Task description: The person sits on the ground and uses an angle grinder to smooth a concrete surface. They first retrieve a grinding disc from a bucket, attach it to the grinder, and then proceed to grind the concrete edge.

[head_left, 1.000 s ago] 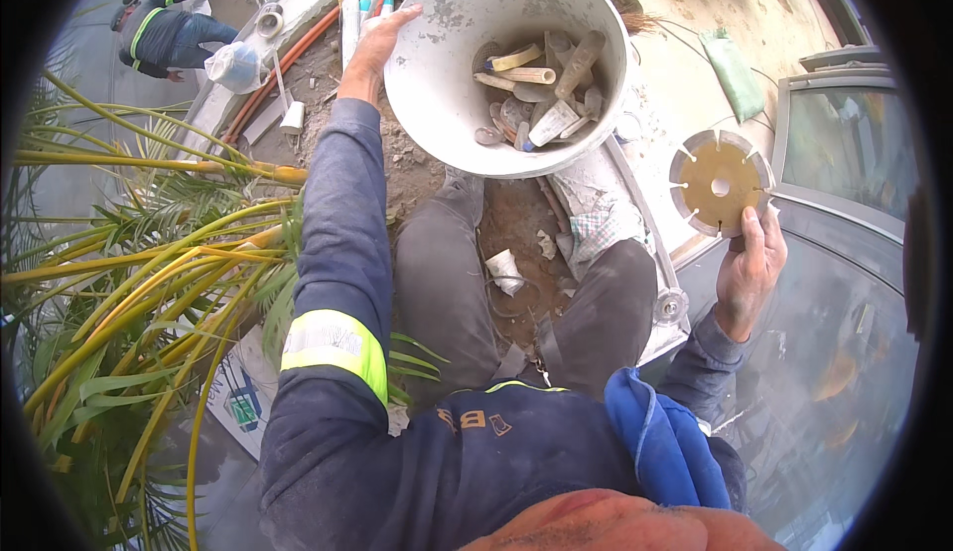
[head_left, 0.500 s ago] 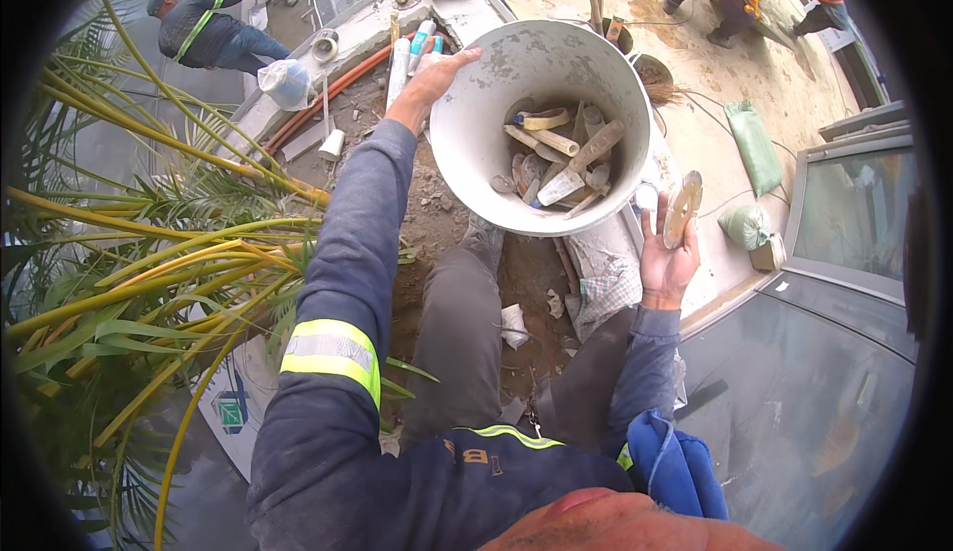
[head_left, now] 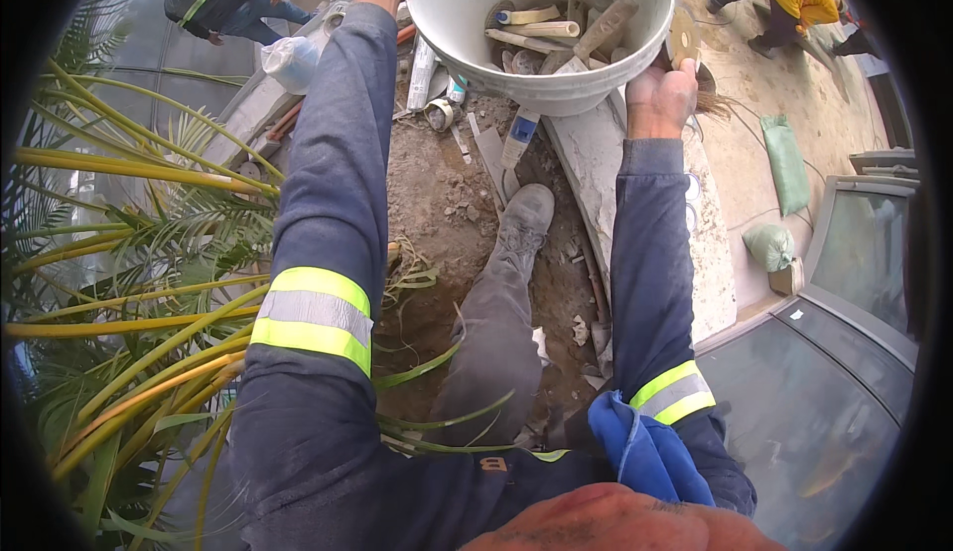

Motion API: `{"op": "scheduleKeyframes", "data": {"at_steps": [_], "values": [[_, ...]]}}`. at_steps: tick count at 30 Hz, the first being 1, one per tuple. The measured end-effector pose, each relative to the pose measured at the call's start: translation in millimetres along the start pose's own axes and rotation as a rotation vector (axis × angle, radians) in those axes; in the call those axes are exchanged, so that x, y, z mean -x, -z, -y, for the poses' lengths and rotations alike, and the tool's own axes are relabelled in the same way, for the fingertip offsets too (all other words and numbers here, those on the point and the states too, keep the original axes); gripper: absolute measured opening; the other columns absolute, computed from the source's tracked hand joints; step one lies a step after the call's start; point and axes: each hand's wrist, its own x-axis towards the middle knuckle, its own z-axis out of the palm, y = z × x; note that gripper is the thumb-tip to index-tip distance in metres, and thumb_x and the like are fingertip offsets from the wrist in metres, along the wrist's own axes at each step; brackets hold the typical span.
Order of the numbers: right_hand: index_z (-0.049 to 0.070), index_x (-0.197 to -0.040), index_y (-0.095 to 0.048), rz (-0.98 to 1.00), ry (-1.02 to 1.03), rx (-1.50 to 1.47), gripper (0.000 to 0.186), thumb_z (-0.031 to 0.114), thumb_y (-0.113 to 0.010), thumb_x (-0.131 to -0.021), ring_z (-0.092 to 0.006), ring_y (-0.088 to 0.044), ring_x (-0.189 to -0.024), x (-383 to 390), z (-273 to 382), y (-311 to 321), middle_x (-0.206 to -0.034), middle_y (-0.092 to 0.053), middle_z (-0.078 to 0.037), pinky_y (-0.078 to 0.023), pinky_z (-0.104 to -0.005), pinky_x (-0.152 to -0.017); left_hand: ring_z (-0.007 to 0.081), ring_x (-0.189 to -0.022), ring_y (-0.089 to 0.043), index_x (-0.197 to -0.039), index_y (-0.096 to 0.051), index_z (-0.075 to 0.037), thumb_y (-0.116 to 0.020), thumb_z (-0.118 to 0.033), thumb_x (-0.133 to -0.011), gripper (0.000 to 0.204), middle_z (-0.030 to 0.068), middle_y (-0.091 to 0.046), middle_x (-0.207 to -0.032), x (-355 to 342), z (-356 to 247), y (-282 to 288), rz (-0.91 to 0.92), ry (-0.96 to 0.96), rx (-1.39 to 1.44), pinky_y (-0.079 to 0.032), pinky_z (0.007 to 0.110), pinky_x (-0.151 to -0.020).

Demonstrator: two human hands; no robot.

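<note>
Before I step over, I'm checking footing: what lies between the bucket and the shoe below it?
In the head view, a blue-and-white object and a pale flat strip show between the bucket and the shoe.

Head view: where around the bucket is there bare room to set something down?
The pale slab right of the right sleeve is mostly bare, as is sandy floor between slab and green bag. Dirt between left sleeve and boot is open but rubble-strewn. Crowded: inside the bucket, with items, and below its left side, with tubes and tape roll.
</note>
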Motion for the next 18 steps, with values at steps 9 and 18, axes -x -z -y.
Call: {"op": "scheduleKeyframes", "data": {"at_steps": [9, 18], "values": [[-0.007, -0.117, -0.060, 0.126, -0.013, 0.861, 0.027, 0.017, -0.052, -0.109, -0.0124, -0.062, -0.094, 64.0, 68.5, 75.0, -0.109, -0.069, -0.010, -0.050, -0.0276, -0.086, 0.0372, -0.118, -0.064, -0.138, -0.052, 0.012, -0.054, -0.060, -0.098, 0.082, 0.0259, -0.064, -0.130, -70.1, 77.2, 119.5, -0.142, 0.001, 0.107, -0.050, 0.043, -0.103], [-0.006, -0.103, -0.057, 0.400, -0.412, 1.867, 0.029, 0.023, -0.058, -0.104, -0.0270, -0.060, -0.075, 204.8, 236.5, 227.7, -0.080, -0.058, -0.020, -0.048, -0.0410, -0.070, 0.0458, -0.153, -0.026, -0.159, -0.022, 0.006, -0.022, -0.074, -0.101, 0.099, 0.0293, -0.025, -0.165, 28.5, 99.0, 56.4, -0.536, 0.088, 0.163, -0.020, 0.064, -0.122]]}}
